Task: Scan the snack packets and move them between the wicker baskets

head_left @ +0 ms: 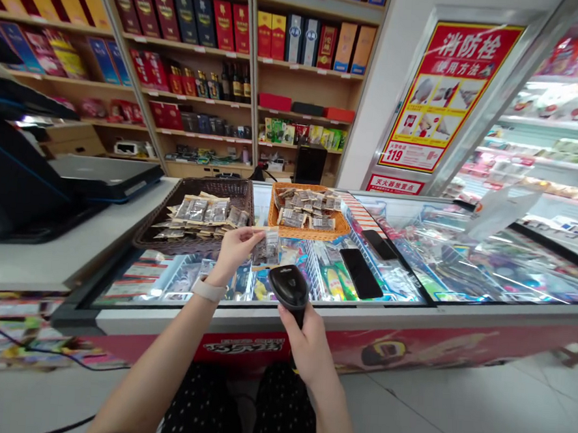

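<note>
Between the thumb and fingers of my left hand (239,247) is a small clear packet (267,246) with dark contents, held above the freezer's glass top. My right hand (307,338) is wrapped round the handle of a black barcode scanner (289,285), whose head is just in front of the packet. Left of the packet, a dark brown wicker basket (145,235) holds a pile of similar packets (206,210). Behind and to the right, an orange-tan wicker basket (312,233) holds more of them.
Two black phones (361,274) (380,244) lie on the chest freezer (396,301). At the left, a counter (73,223) bears a black checkout machine with a scale plate (105,172). Shelves of boxes (203,22) stand behind. A clear plastic bag (497,213) is at the right.
</note>
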`<state>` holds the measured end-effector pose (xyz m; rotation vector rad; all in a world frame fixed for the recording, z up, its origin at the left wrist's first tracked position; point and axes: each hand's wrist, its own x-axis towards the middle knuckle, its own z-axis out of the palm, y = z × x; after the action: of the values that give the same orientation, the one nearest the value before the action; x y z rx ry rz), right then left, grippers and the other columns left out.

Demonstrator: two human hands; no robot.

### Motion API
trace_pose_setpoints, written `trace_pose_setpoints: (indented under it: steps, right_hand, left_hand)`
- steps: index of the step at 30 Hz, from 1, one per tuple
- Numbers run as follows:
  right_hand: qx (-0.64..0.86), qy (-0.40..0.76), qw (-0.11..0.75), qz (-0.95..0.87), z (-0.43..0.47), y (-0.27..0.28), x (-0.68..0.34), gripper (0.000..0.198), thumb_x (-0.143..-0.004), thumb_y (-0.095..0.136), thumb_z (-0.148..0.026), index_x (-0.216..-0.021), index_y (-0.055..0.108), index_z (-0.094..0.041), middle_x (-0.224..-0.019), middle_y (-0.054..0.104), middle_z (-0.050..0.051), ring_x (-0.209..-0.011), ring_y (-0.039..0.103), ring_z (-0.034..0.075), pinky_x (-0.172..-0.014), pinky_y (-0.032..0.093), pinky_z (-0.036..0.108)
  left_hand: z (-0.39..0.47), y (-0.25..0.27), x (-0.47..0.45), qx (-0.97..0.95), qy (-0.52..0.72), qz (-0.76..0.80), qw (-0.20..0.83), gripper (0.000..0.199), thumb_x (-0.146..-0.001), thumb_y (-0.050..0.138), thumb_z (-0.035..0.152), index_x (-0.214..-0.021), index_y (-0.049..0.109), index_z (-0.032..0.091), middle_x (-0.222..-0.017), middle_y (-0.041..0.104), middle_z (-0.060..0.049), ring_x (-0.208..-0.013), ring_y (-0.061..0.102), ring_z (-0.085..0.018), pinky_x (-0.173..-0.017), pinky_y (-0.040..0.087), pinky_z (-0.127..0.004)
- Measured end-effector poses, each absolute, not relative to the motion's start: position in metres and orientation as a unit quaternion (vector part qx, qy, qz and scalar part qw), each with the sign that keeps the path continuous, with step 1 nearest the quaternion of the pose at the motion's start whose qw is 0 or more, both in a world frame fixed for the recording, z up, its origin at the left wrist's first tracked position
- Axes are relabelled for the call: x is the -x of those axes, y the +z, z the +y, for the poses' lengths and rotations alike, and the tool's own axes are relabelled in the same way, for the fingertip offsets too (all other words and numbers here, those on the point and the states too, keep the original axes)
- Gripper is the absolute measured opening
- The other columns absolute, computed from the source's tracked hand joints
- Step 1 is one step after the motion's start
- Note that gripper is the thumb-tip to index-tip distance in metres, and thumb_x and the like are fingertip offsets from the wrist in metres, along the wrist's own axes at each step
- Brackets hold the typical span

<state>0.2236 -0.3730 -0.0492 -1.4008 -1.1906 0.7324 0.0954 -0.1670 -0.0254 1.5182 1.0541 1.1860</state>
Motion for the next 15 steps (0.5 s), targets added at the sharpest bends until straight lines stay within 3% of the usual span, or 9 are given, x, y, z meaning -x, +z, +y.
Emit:
trace_pose_setpoints:
  steps: [15]
  right_hand:
    - [0.599, 0.307, 0.558, -0.486, -0.3699, -0.0494, -0.2186, 0.036, -0.097, 0.06, -0.043, -0.117, 0.074, -0.016, -0.109, 0.081, 0.011, -0.106, 0.072, 0.033, -0.09, 0.051, 0.037]
  left_hand:
    - [-0.1714, -0.0286, -0.0938, -0.607, 0.495, 0.423, 0.455, 0.051, -0.067, 0.082, 0.059, -0.09, 0.079, 0.013, -0.07, 0.071, -0.005, -0.056, 0.053, -0.012, -0.049, 0.037, -0.022]
